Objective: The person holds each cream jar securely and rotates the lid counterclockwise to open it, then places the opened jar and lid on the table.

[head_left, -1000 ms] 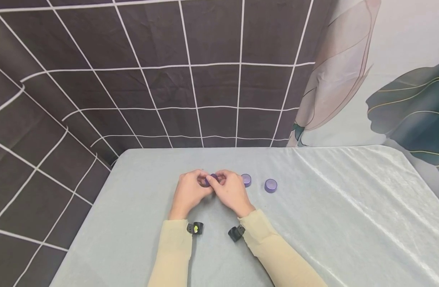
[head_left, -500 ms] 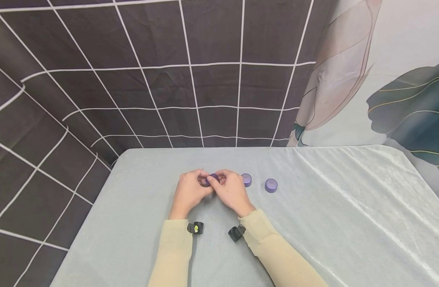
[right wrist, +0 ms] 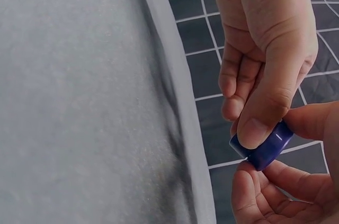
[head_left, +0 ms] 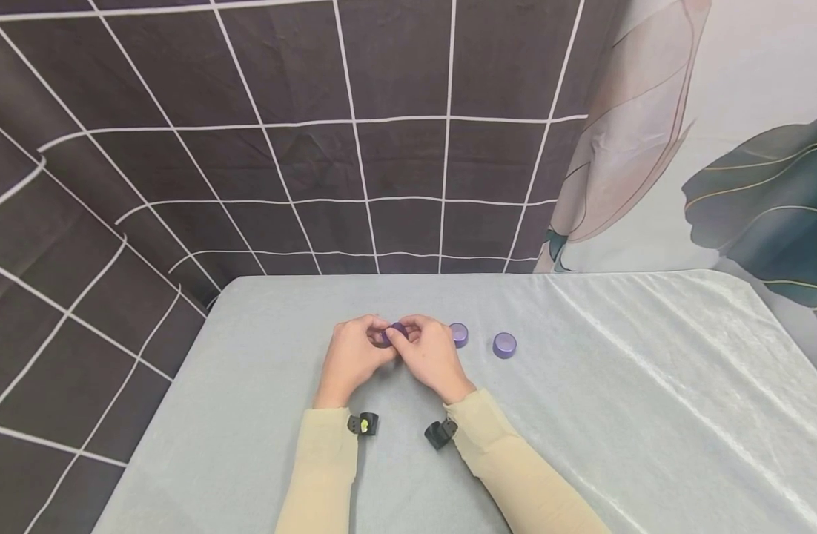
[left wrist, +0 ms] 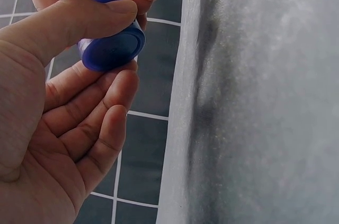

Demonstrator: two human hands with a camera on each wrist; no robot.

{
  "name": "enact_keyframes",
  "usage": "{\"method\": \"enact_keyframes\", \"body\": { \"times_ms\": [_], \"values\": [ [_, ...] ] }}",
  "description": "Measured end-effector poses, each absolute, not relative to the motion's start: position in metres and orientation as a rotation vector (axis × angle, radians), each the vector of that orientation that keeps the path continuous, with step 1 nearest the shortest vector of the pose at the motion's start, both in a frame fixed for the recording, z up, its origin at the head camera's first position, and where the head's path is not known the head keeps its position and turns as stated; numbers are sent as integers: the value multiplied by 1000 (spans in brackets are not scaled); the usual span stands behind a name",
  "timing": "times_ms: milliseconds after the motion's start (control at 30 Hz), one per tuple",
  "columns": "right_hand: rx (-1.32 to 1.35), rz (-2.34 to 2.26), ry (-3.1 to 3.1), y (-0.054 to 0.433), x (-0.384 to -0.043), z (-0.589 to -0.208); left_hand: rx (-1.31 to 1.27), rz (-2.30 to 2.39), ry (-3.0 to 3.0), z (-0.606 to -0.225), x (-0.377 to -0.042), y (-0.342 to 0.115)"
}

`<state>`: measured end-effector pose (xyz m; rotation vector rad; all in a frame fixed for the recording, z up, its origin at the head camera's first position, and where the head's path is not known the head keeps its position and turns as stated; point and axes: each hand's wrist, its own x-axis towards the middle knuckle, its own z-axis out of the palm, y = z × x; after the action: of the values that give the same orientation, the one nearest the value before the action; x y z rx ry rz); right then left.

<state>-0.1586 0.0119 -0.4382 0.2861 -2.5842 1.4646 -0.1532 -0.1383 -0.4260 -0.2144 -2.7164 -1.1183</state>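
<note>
Both hands meet over the table, holding one small purple round cap (head_left: 398, 328) between them. My left hand (head_left: 356, 352) pinches it; in the left wrist view the thumb lies across the cap (left wrist: 114, 52), which looks blue there, with fingers beneath. From the other side my right hand (head_left: 432, 354) pinches the same cap, its thumb pressed on the side of the cap (right wrist: 270, 147) in the right wrist view. Fingers hide part of it. Just right of the right hand sits a second purple cap (head_left: 458, 335), and farther right a third purple cap (head_left: 505, 345).
A pale grey velvety cloth covers the table (head_left: 649, 415). Behind it hangs a dark curtain (head_left: 302, 163) with a white grid, which also runs along the left. A leaf-patterned curtain (head_left: 655, 133) hangs at the back right.
</note>
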Motion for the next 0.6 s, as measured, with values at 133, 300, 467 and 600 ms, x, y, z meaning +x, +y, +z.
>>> {"method": "enact_keyframes", "body": {
  "times_ms": [133, 300, 467, 600],
  "values": [
    [292, 1480, -2579, 12, -159, -437, -222, -1104, -2718, -427, -154, -139],
    [305, 1501, -2584, 12, -159, -435, -213, -1105, -2728, -426, -154, -139],
    [303, 1483, -2599, 13, -159, -435, -209, -1119, -2729, -425, -153, -140],
    [300, 1476, -2606, 13, -159, -436, -203, -1127, -2733, -425, -154, -139]
  ]
}}
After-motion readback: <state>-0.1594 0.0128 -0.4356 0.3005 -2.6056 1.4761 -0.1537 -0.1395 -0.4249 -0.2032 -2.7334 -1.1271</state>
